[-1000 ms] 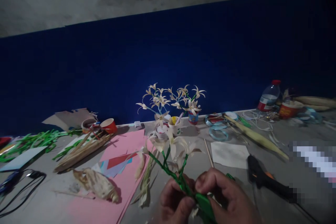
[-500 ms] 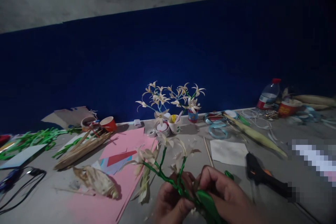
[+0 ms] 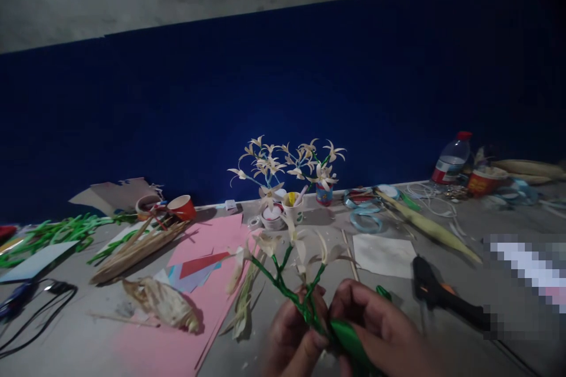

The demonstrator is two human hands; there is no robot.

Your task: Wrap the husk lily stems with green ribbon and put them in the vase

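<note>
Low in the middle, both my hands hold a handmade flower sprig (image 3: 287,265) with shiny green stems and pale husk petals. My left hand (image 3: 294,339) pinches the stems from the left, fingers closed. My right hand (image 3: 375,330) is closed round the stem base, where a green ribbon strip (image 3: 351,341) wraps it. The blooms point up and away from me, above a pink paper sheet (image 3: 207,283).
Behind stand small cups with finished white flowers (image 3: 287,171). A black glue gun (image 3: 442,297) lies to the right, by white paper (image 3: 384,256) and a corn cob (image 3: 428,227). Husk strips (image 3: 137,250), a red cup (image 3: 182,207), green stems (image 3: 48,234) and cables (image 3: 30,312) lie left. A bottle (image 3: 451,159) stands far right.
The sprig has turned a little in my fingers, its flower heads shifting right and spreading. My hands stayed in about the same place.
</note>
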